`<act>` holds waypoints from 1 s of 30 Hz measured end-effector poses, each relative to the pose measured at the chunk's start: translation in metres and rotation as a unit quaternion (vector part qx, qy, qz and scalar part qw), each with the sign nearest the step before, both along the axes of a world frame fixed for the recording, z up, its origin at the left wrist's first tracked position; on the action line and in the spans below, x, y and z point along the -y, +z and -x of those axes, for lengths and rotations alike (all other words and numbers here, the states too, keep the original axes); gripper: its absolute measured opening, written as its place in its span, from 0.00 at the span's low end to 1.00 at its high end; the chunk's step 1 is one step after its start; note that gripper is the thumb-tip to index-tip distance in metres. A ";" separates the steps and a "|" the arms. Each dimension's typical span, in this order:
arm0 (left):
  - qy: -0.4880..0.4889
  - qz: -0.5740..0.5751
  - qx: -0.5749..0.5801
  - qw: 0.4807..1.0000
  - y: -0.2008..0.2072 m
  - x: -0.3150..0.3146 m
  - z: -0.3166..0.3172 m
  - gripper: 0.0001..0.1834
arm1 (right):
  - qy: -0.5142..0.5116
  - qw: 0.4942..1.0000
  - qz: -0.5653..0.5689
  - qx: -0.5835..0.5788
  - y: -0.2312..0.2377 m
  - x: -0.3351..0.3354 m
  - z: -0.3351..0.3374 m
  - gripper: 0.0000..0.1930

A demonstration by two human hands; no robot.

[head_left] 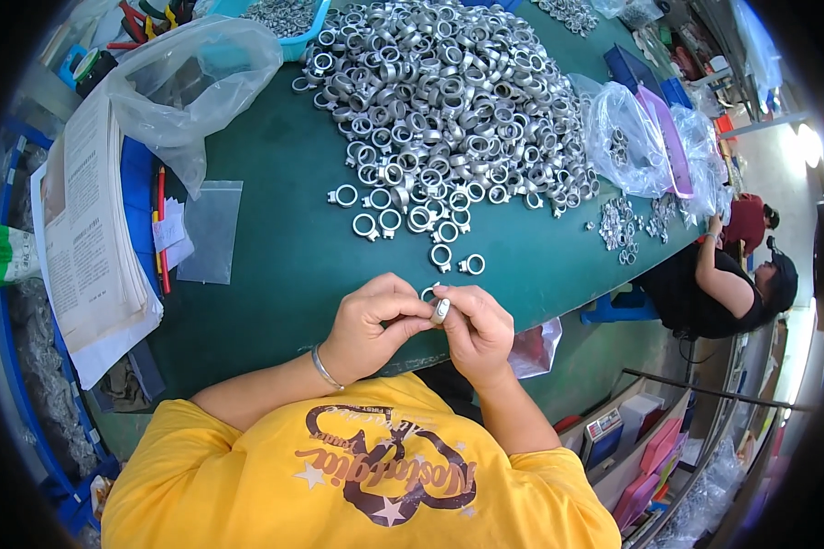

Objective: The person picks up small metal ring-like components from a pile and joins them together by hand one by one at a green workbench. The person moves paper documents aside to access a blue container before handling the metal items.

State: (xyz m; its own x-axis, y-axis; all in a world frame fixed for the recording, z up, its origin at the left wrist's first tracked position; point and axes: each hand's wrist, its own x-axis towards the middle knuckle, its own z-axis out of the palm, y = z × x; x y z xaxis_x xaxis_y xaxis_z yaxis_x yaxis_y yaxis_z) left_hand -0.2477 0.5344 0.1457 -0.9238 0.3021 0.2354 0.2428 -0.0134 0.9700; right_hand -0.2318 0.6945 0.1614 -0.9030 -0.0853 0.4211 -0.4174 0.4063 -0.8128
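Close in front of my chest, my two hands meet at the near edge of the table. My right hand (pixel 481 331) pinches a small silver metal ring clamp (pixel 440 311) between thumb and fingers. From the other side, the closed fingertips of my left hand (pixel 371 322) press against the same piece. A curved rim shows above the fingertips; the rest is partly covered. Just beyond my hands lie a few loose ring clamps (pixel 471 264), each with a small lug. They trail off from a big heap of ring clamps (pixel 449 101).
Along the left of the green table (pixel 284 220) are a paper stack (pixel 87 229), a clear plastic bag (pixel 197 78) and a flat clear pouch (pixel 212 229). A turquoise basin (pixel 295 46) holds small parts. At right are a bag of parts (pixel 627 137) and a seated person (pixel 723 284).
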 end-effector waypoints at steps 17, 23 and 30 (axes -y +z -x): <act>0.040 -0.133 0.188 0.972 -0.009 -0.002 0.002 0.11 | -0.190 0.958 -0.189 0.102 -0.020 -0.049 0.030 0.08; 0.012 -0.096 0.236 0.967 -0.007 -0.001 0.001 0.12 | -0.153 0.973 -0.129 0.110 -0.014 -0.038 0.032 0.04; -0.072 -0.121 0.238 0.961 -0.015 -0.002 -0.001 0.16 | -0.041 0.995 -0.019 -0.091 -0.014 0.000 0.011 0.10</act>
State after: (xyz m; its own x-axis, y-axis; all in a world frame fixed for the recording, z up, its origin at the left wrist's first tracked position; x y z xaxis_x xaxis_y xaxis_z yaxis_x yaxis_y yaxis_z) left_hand -0.2468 0.5362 0.1305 -0.8969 0.4246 -0.1235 -0.2486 -0.2532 0.9349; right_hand -0.2424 0.6942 0.1473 -0.8163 -0.0330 0.5767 -0.5207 0.4743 -0.7099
